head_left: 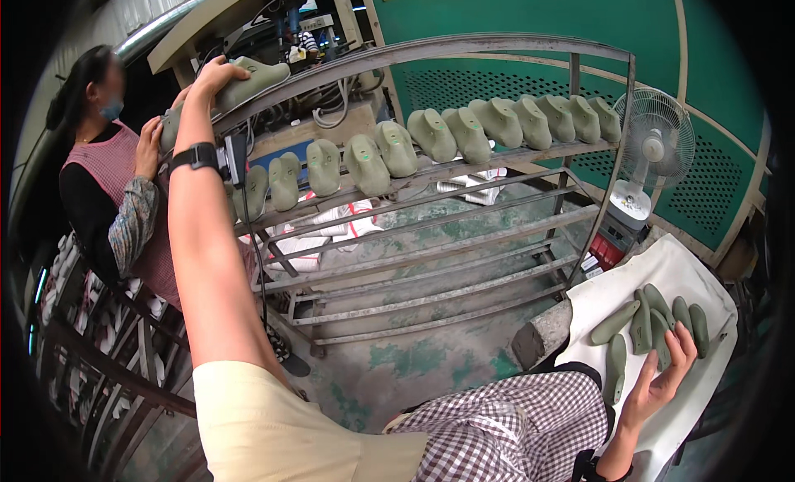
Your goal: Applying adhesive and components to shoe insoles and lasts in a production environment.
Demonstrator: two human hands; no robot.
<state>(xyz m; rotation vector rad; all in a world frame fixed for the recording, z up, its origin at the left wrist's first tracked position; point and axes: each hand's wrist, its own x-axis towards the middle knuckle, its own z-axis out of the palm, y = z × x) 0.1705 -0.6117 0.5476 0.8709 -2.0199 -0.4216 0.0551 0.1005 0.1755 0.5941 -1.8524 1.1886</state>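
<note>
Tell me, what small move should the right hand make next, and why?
Perhaps the right hand could close on one of the green shoe molds on the white cloth: it is partly open right by them, while the left hand already grips another mold at the rack's top rail.

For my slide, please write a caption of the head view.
Left hand on a green shoe last at the metal rack; right hand near lasts on a white sheet.

Green shoe last (263, 78): long axis toward 2 o'clock, at 10:30 by top rail (464, 44); contact unclear. Slender green pieces (617, 322): loosely clustered on white sheet (679, 271), 4 o'clock.
</note>
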